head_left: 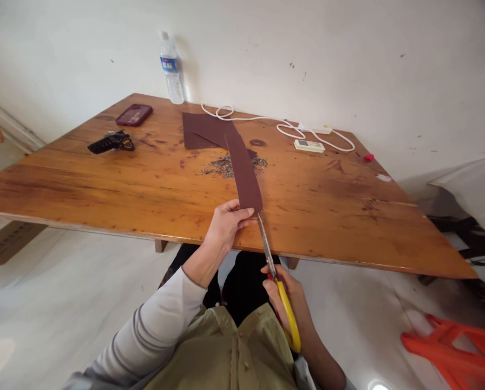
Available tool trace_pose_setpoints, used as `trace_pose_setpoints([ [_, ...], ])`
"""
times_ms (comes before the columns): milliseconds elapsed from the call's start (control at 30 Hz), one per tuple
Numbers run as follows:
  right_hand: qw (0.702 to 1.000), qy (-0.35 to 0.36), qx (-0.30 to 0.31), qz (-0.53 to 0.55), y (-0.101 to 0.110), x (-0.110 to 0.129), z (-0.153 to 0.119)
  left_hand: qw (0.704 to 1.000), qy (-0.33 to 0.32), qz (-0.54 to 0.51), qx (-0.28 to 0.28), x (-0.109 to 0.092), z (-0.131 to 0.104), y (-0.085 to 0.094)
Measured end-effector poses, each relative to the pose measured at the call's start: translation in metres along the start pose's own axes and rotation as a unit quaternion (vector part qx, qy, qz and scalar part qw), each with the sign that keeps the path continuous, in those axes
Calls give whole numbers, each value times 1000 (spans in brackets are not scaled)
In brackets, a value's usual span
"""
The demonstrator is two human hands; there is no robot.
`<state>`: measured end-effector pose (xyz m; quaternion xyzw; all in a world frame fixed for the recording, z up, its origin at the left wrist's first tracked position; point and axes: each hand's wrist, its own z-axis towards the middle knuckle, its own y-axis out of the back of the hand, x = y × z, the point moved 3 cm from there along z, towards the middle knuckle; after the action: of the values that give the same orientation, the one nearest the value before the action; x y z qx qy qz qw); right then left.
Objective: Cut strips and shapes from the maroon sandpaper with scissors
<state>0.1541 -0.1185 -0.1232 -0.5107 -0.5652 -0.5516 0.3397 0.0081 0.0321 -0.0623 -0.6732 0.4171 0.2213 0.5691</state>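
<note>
As left fingers (246,213) pinch its near end, the strip (244,172) extends forward.

To me this looks like a plain room of a home: a wooden table (332,211) touches a marked white wall (267,54), a water bottle (171,70) stands at its far edge, and a remote control (309,146) lies near its far right corner.

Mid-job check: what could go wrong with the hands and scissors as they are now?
The left hand pinches the brown strip right beside the tips of the scissors, so a slip of the right hand might nick a thumb or finger. The strip also extends over the loose pile of thin bits; a sideways swing could perhaps scatter some.
</note>
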Motion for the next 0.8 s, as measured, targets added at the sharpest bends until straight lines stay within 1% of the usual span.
trace_pose_setpoints([
  [133,999,22,-20,-19,1,8,1,1000,2,5,2,0,0,1],
  [233,999,23,-25,-32,2,6,2,1000,5,2,-7,1,1,1],
  [367,999,6,-13,-37,7,-13,5,1000,8,-9,-29,1,2,1],
  [467,999,0,10,-42,14,-28,6,999,11,-17,-31,0,2,1],
  [500,999,-3,21,-49,16,-31,6,999,14,-18,-30,0,3,1],
  [533,998,0,19,-58,18,-32,6,999,16,-19,-29,0,3,2],
  [700,994,17,5,-104,29,-27,8,1000,26,-15,-6,-1,3,4],
  [800,991,34,7,-125,34,-24,10,999,32,-3,6,-1,3,4],
])
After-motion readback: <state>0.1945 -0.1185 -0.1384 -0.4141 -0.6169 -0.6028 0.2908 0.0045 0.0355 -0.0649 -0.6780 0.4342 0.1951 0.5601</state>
